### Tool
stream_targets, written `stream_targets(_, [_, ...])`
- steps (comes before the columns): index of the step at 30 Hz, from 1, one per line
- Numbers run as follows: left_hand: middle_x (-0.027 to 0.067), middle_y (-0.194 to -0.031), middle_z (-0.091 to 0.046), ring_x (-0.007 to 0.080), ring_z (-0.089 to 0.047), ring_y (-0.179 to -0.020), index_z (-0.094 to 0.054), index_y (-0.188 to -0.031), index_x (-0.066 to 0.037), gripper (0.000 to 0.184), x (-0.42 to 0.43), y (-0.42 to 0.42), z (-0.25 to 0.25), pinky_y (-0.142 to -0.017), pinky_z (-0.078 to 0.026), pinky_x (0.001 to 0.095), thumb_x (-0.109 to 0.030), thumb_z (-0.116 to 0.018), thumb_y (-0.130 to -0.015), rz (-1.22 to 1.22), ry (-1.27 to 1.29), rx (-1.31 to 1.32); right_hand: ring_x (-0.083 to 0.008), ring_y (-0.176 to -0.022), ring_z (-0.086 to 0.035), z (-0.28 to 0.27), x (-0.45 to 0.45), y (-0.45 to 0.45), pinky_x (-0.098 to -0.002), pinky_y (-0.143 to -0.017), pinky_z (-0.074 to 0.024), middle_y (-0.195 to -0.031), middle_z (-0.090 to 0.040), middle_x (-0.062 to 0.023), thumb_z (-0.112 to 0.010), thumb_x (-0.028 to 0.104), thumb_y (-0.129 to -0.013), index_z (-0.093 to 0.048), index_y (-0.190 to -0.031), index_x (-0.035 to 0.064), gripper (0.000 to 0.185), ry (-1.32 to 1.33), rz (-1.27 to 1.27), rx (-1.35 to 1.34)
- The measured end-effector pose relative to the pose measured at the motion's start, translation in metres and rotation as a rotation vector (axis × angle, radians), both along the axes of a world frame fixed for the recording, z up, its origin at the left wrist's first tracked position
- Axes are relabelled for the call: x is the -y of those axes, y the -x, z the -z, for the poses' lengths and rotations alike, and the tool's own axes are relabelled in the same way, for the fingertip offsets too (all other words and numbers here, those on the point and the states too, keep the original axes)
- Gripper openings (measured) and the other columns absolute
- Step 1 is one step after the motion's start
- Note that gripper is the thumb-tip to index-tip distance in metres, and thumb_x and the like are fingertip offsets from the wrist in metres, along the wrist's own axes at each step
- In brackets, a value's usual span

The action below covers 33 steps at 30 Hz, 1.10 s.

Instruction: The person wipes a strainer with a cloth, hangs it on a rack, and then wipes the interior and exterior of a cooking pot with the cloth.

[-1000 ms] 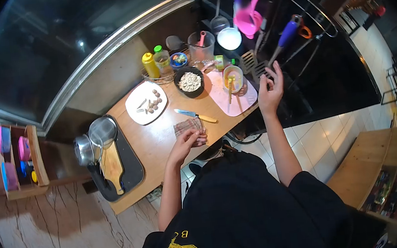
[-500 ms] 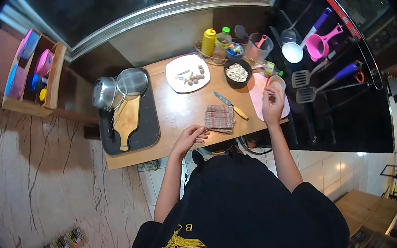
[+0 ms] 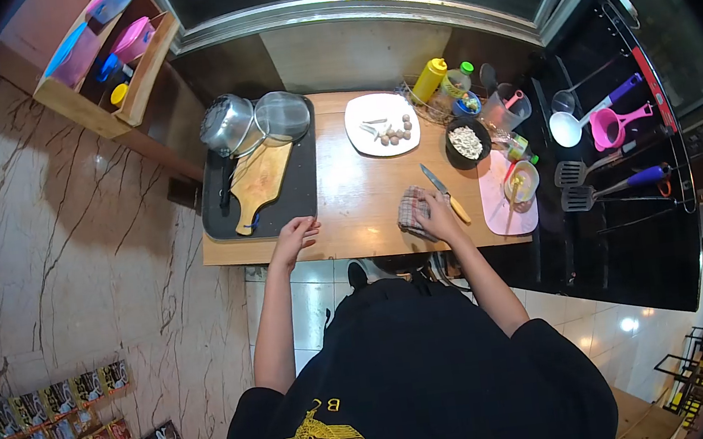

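Note:
My right hand (image 3: 438,218) grips a folded checked cloth (image 3: 411,209) near the table's front edge, its fingers closed on the cloth's right side. Just right of the cloth lies a knife (image 3: 458,207) with a yellow handle, its blade pointing away from me. My left hand (image 3: 296,239) hovers by the lower right corner of the black tray (image 3: 301,199), fingers stretched out and holding nothing. On that tray rest a wooden cutting board (image 3: 261,182) and metal pots (image 3: 282,116).
A white plate (image 3: 360,145) carries small round brown pieces and pale strips. Right of it stand a black bowl (image 3: 455,158) of pale chopped pieces, a yellow squeeze bottle (image 3: 429,80), and a pink board (image 3: 494,190) with a small bowl (image 3: 523,176). Utensils lie on the black stove (image 3: 561,234).
My right hand has left the small bowl on the pink board and come over to the cloth, now bunched under its fingers. My left hand has shifted left toward the tray. The view has swung.

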<state>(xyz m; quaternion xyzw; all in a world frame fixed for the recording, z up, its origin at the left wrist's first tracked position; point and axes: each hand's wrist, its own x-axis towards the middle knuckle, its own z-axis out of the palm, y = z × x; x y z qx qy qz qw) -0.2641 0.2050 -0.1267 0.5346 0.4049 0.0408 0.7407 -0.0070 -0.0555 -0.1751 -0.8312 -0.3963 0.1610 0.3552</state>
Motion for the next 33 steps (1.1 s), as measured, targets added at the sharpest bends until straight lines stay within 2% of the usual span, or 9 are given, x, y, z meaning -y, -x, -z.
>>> stream_targets(2, [0.0056,-0.104,-0.065,0.0153,-0.062,-0.098,-0.058,-0.109,-0.008,0.031,-0.021,0.016,0.017,-0.080,-0.049,0.0304,-0.034,-0.058,-0.092,-0.033,-0.052,-0.069,-0.0456,-0.128,-0.033,0.034,-0.002,0.000,-0.0463,-0.104,-0.0335,-0.134,-0.035,-0.0282,-0.070,0.021,-0.072,-0.053,-0.119,0.0046,0.052,0.154,-0.013,0.110])
stream_targets(6, [0.0025,-0.098,-0.065,0.0128,-0.061,-0.090,-0.059,-0.104,-0.008,0.029,-0.049,0.043,0.033,-0.075,-0.047,0.0282,-0.034,-0.059,-0.091,-0.075,-0.178,-0.168,-0.0471,-0.131,-0.026,0.032,-0.004,0.019,-0.0477,-0.108,-0.0276,-0.134,-0.034,-0.0291,-0.071,0.024,-0.072,-0.048,-0.123,0.0034,0.059,0.260,0.037,0.220])
stream_targets(8, [0.0022,-0.096,-0.064,0.0122,-0.061,-0.086,-0.059,-0.104,-0.008,0.027,-0.068,0.058,0.055,-0.073,-0.047,0.0275,-0.032,-0.060,-0.091,-0.081,-0.272,-0.168,-0.0493,-0.135,-0.019,0.032,-0.004,0.023,-0.0517,-0.109,-0.0250,-0.141,-0.025,-0.0317,-0.071,0.026,-0.071,-0.042,-0.131,0.0057,0.070,0.362,0.068,0.227])
stream_targets(11, [0.0026,-0.087,-0.064,0.0125,-0.061,-0.077,-0.061,-0.098,-0.004,0.021,-0.103,0.079,0.095,-0.069,-0.048,0.0263,-0.023,-0.062,-0.089,-0.112,-0.409,-0.134,-0.0479,-0.134,-0.022,0.035,-0.006,0.029,-0.0560,-0.107,-0.0255,-0.143,-0.025,-0.0307,-0.072,0.027,-0.070,-0.038,-0.134,0.0076,0.075,0.401,0.071,0.233])
stream_targets(13, [0.0053,-0.082,-0.064,0.0146,-0.061,-0.076,-0.062,-0.093,-0.001,0.020,-0.119,0.082,0.094,-0.068,-0.048,0.0274,-0.019,-0.065,-0.085,-0.139,-0.768,-0.227,-0.0465,-0.134,-0.023,0.054,-0.005,0.024,-0.0574,-0.106,-0.0253,-0.144,-0.024,-0.0294,-0.073,0.028,-0.069,-0.037,-0.136,0.0087,0.078,0.400,0.066,0.179])
stream_targets(14, [0.0154,-0.083,-0.064,0.0254,-0.062,-0.077,-0.061,-0.089,0.001,0.023,-0.125,0.081,0.091,-0.071,-0.049,0.0341,-0.020,-0.065,-0.081,-0.188,-0.825,-0.252,-0.0451,-0.135,-0.025,0.065,-0.004,0.022,-0.0587,-0.105,-0.0252,-0.146,-0.023,-0.0281,-0.073,0.029,-0.068,-0.036,-0.137,0.0098,0.080,0.400,0.064,0.124])
stream_targets(17, [0.0152,-0.081,-0.061,0.0295,-0.061,-0.077,-0.060,-0.086,0.001,0.021,-0.153,0.080,0.089,-0.072,-0.049,0.0376,-0.018,-0.065,-0.079,-0.204,-1.054,-0.305,-0.0423,-0.134,-0.027,0.072,-0.003,0.025,-0.0603,-0.104,-0.0267,-0.147,-0.024,-0.0250,-0.074,0.029,-0.066,-0.035,-0.138,0.0122,0.084,0.494,0.094,0.173])
stream_targets(22, [0.0184,-0.114,-0.050,0.0358,-0.049,-0.109,-0.049,-0.113,-0.006,0.042,-0.176,0.061,0.062,-0.092,-0.041,0.0442,-0.025,-0.065,-0.079,-0.129,-1.138,-0.607,-0.0416,-0.134,-0.028,0.074,-0.004,0.024,-0.0609,-0.103,-0.0281,-0.148,-0.024,-0.0238,-0.074,0.030,-0.064,-0.034,-0.139,0.0135,0.086,0.535,0.109,0.173])
stream_targets(33, [0.0161,-0.122,-0.050,0.0340,-0.047,-0.116,-0.048,-0.124,-0.005,0.051,-0.209,0.023,0.055,-0.095,-0.040,0.0464,-0.030,-0.064,-0.083,0.009,-1.094,-0.814,-0.0417,-0.135,-0.027,0.064,-0.009,0.027,-0.0618,-0.103,-0.0268,-0.147,-0.025,-0.0246,-0.074,0.034,-0.065,-0.032,-0.141,0.0102,0.090,0.587,0.115,0.114])
